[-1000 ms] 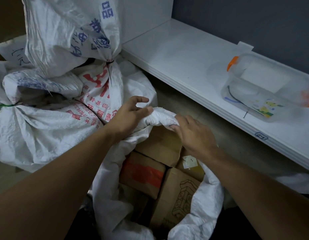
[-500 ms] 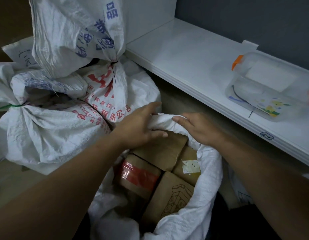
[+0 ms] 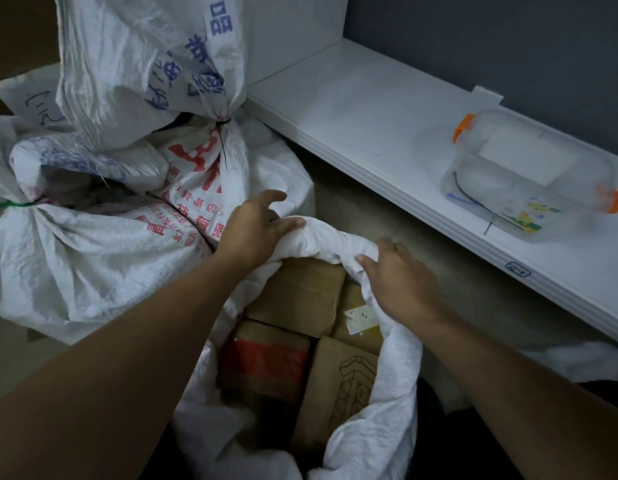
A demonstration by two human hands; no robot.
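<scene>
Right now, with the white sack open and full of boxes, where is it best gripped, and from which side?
Take the open white sack by its far rim, coming from above on both sides of the mouth. There the cloth is loose and bunched above the cardboard boxes, so fingers can gather it. The right hand pinches it there; the left hand rests on it.

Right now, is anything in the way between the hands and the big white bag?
No, nothing visible is. The left hand and the right hand both hold the white bag by its rim, skin on fabric. Its mouth is open, with cardboard boxes showing inside.
</scene>
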